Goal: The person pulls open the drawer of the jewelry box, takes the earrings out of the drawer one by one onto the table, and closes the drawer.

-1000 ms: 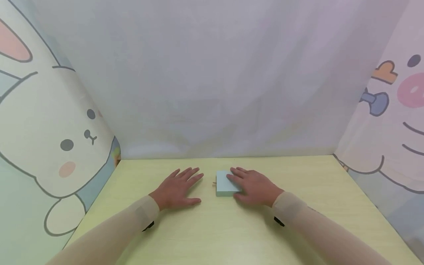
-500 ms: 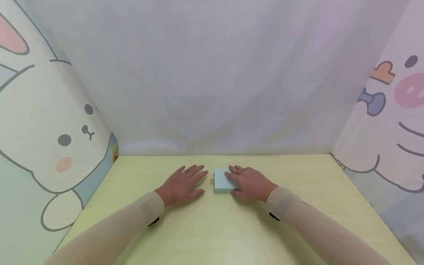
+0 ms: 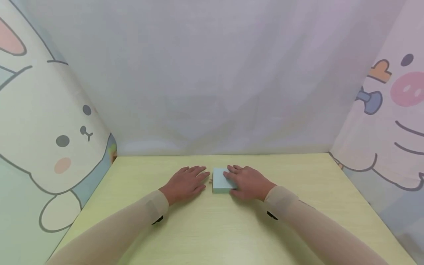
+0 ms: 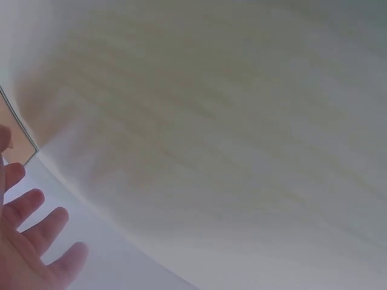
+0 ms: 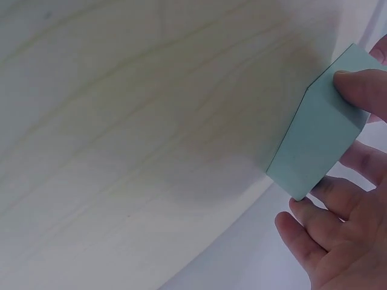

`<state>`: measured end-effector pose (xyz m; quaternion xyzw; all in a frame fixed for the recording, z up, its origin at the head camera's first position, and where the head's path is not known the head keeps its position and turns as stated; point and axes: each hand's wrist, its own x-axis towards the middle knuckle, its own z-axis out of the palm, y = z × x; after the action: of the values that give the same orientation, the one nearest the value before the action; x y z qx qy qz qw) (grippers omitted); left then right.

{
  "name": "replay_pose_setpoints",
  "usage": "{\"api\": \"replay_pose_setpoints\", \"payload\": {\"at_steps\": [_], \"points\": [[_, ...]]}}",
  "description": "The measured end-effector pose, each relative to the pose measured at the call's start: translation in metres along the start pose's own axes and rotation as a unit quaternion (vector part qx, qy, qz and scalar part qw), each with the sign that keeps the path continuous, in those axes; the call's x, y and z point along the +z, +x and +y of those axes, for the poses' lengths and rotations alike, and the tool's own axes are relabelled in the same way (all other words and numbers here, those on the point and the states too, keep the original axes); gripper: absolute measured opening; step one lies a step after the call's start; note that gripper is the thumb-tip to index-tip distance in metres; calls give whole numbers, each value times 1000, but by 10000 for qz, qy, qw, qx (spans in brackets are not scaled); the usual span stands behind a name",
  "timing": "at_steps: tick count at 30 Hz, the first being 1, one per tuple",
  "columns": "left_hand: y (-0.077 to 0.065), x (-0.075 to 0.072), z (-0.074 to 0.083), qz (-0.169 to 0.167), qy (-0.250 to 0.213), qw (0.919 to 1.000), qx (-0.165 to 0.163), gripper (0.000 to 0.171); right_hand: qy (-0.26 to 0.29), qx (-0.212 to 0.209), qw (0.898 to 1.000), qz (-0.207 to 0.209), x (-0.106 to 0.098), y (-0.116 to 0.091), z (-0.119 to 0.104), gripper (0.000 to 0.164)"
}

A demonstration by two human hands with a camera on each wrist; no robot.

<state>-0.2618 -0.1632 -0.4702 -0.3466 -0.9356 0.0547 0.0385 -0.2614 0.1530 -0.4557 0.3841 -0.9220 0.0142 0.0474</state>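
Observation:
A small flat box [image 3: 220, 179], pale blue-green, lies on the table with a short tan tab [image 3: 210, 180] sticking out of its left side. My right hand [image 3: 249, 183] holds the box from the right, fingers across its top and thumb at its near side. In the right wrist view the thumb presses one face of the box [image 5: 317, 136], while fingers [image 5: 338, 196] lie along another. To the left, my left hand [image 3: 186, 184] reaches with spread fingers, its fingertips close to the tab. The left wrist view shows these fingers [image 4: 45, 229] holding nothing.
The pale wood-grain table [image 3: 212, 228] ends at a hanging white cloth [image 3: 212, 81] behind the box. Cloth walls with a rabbit drawing [image 3: 49, 121] on the left and a pig drawing [image 3: 397, 110] on the right flank the table.
My left hand has moved right, closer to the box's tab, and its thumb has drawn nearer the fingers. The right hand keeps its hold on the box.

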Motion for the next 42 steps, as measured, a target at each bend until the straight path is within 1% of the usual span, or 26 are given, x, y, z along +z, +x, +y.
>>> {"api": "replay_pose_setpoints", "payload": {"at_steps": [9,16,20,25,29,34,42], "points": [[7,-3,5,125,-74,9999,84,49,-145,-38,9998,123,2,0,1,65],[16,0,9,174,-6,9998,88,41,-77,83,9999,-13,0,1,0,66],[21,-1,13,215,29,9997,72,34,-36,155,9998,-73,-1,2,0,66],[27,1,17,270,88,9996,29,26,7,200,9997,-145,1,2,1,66],[30,3,19,287,154,9995,8,24,35,206,9997,-155,1,3,0,66],[31,2,22,315,168,9994,29,22,-5,220,9997,-135,1,2,0,67],[36,1,24,511,307,9982,44,16,-79,159,9998,-23,0,1,0,65]]}}
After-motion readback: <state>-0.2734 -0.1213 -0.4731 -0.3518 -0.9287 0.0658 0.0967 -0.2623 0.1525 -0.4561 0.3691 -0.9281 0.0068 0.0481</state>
